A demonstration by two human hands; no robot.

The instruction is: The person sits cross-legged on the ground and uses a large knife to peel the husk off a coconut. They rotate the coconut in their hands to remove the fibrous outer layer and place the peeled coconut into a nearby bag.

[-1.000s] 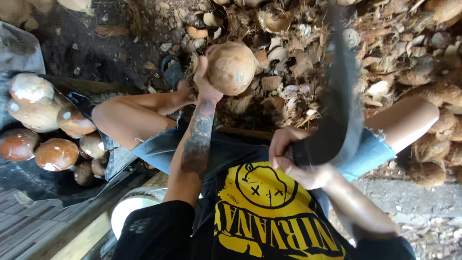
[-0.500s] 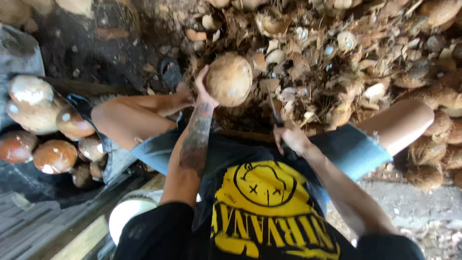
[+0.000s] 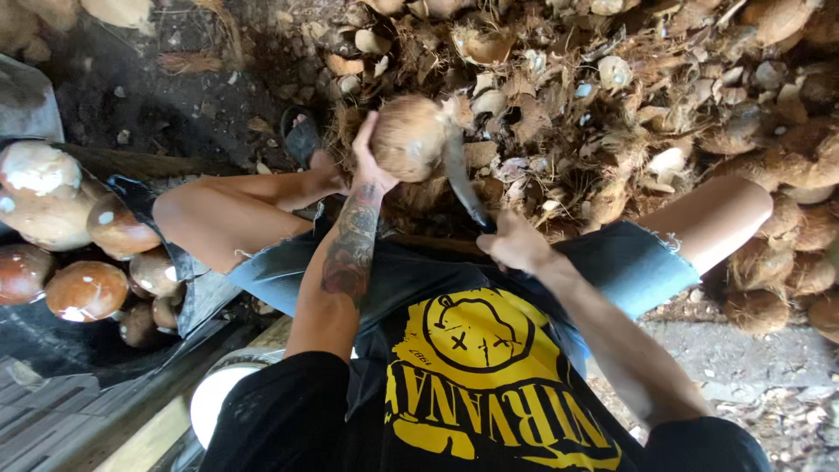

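My left hand [image 3: 367, 162] grips a round brown coconut [image 3: 409, 138], held out above my knees. My right hand [image 3: 516, 245] is closed on the handle of a long dark machete [image 3: 459, 175]. The blade's upper end lies against the right side of the coconut. Both forearms reach forward over my black shirt with its yellow print; the left one is tattooed.
A heap of coconut husks and shell pieces [image 3: 629, 96] fills the ground ahead and to the right. Peeled brown-and-white coconuts [image 3: 83, 253] lie piled at the left on dark sheeting. A white bucket rim [image 3: 214, 398] sits by my left hip. A dark sandal [image 3: 301, 135] is on my left foot.
The machete was raised high on the right a second ago. It has swung down, and its blade now meets the coconut, which has stayed in my left hand.
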